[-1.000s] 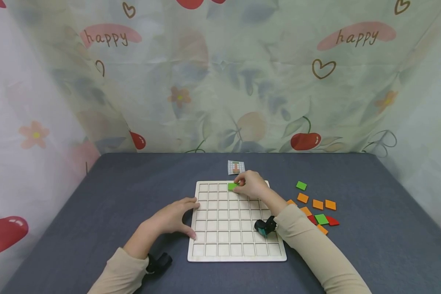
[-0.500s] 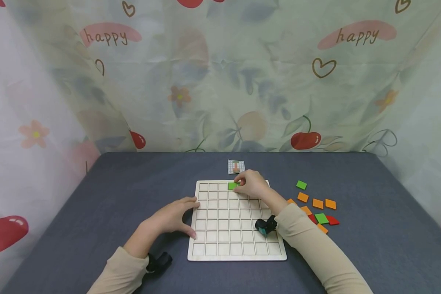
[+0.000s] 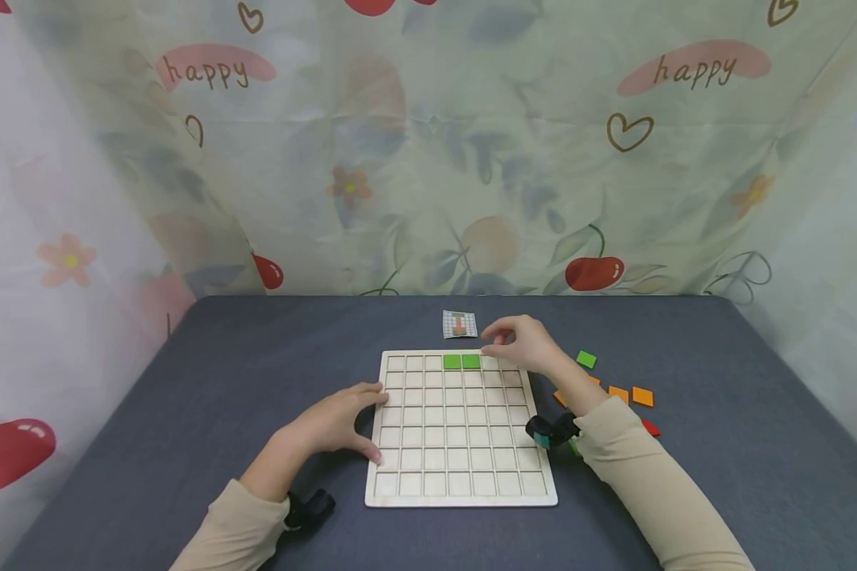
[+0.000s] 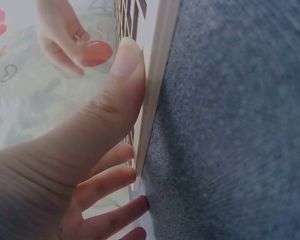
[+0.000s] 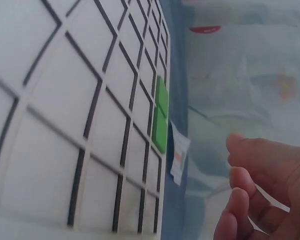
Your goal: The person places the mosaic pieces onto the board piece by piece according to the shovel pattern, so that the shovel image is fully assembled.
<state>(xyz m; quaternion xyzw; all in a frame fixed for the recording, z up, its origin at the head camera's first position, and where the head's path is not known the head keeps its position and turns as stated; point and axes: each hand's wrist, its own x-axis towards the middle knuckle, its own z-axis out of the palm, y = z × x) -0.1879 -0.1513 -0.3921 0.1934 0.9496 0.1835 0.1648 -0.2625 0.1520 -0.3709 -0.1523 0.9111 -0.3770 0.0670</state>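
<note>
Right hand (image 3: 523, 346) has moved rightward, baring two green square tiles (image 3: 470, 362) side by side in the top row of the gridded board (image 3: 457, 437), lower centre; grip loosely parted, nothing held. Left hand (image 3: 326, 420), grip spread, touches the board's left edge: a bump could shift it, and a low right sleeve (image 3: 646, 476) could scatter orange tiles (image 3: 643, 396), lower right.

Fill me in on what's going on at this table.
A person's left hand rests at the left edge of a white grid board. Two green tiles sit side by side in its farthest row. The right hand is raised near the far edge, just right of them, with nothing visible in its fingers. Loose orange tiles, among others, lie to the right, some partly hidden by the right arm. A small printed card lies beyond the board.
</note>
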